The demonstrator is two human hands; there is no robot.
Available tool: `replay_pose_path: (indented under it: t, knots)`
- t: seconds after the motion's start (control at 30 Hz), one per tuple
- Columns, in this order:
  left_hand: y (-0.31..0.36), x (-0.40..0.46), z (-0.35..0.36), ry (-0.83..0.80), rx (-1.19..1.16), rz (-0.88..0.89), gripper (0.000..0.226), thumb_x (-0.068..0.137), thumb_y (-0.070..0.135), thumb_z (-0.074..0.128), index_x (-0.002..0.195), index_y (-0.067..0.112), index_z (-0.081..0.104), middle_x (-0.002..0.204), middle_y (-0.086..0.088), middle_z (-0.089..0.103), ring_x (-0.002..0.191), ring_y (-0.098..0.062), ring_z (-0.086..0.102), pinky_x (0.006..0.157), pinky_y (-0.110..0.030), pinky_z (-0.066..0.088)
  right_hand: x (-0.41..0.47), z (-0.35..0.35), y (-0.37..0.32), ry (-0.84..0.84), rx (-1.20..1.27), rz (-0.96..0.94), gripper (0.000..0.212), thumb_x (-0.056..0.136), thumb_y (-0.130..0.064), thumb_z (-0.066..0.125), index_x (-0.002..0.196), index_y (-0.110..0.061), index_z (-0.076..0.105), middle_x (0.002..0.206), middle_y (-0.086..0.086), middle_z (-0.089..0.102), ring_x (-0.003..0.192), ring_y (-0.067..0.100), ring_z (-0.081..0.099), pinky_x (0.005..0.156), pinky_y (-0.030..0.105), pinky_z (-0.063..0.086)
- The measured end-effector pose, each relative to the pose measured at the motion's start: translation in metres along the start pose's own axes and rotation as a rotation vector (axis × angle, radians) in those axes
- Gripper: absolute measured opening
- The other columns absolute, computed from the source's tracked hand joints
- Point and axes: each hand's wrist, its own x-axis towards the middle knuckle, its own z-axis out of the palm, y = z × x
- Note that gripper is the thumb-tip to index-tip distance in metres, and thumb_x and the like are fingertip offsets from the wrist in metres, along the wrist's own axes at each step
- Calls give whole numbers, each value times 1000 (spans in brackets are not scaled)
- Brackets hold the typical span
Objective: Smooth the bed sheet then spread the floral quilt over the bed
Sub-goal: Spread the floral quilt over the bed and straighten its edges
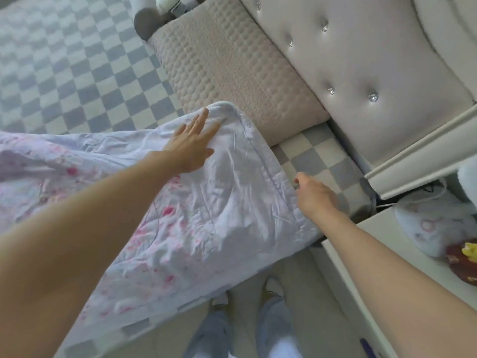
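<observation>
The floral quilt, pale lilac with pink blossoms, lies rumpled across the near side of the bed, one corner reaching toward the pillow. My left hand lies flat on that corner, fingers straight and spread. My right hand is at the quilt's stitched right edge, fingers curled, pinching the hem. The blue-and-cream checked bed sheet covers the mattress beyond the quilt and shows again at the bed's near corner.
A beige quilted pillow leans against the tufted headboard. A white bedside table with a floral item and a red object stands at the right. My feet stand on the pale floor beside the bed.
</observation>
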Motion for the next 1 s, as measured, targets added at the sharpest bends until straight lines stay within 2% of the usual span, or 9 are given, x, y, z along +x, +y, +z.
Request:
replay_pose_path:
  t: [0.1, 0.2, 0.33, 0.5, 0.7, 1.0]
  knots:
    - [-16, -35, 16, 1, -40, -82, 67, 96, 25, 43, 148, 25, 0, 155, -9, -15, 144, -23, -8, 117, -42, 2, -1, 8, -17, -48, 5, -60, 30, 95, -8, 37, 123, -17, 44, 124, 7, 54, 105, 30, 54, 77, 35, 41]
    - [-34, -83, 23, 26, -84, -181, 63, 97, 27, 42, 148, 24, 6, 156, -8, -15, 144, -22, -9, 117, -40, 1, -7, 13, -44, -63, 10, -140, 34, 93, -4, 38, 124, -16, 44, 125, 8, 53, 107, 30, 54, 83, 38, 44]
    - [-63, -160, 31, 86, -161, -317, 61, 97, 27, 41, 148, 23, 7, 156, -6, -14, 144, -20, -10, 117, -37, 0, -34, 19, -92, -76, -16, -278, 36, 93, -3, 37, 126, -15, 44, 127, 7, 51, 110, 30, 52, 83, 37, 43]
    - [-111, -291, 57, 136, -235, -496, 59, 98, 25, 40, 148, 20, 10, 156, -6, -11, 145, -20, -6, 116, -36, 2, -107, 48, -180, -87, -29, -479, 34, 95, -11, 40, 128, -17, 45, 130, 6, 51, 114, 28, 52, 86, 34, 42]
    - [-174, -470, 100, 189, -254, -643, 56, 97, 22, 42, 147, 19, 16, 157, -8, -4, 145, -23, 1, 116, -39, 11, -224, 112, -287, -92, -43, -661, 30, 96, -15, 43, 125, -19, 47, 128, 2, 54, 109, 25, 56, 86, 35, 46]
    - [-243, -691, 148, 174, -256, -909, 55, 98, 24, 36, 147, 21, 12, 156, -7, -10, 145, -20, -2, 115, -36, 9, -349, 189, -436, -144, -135, -888, 31, 96, -14, 43, 125, -20, 49, 128, 2, 55, 111, 22, 55, 88, 36, 48]
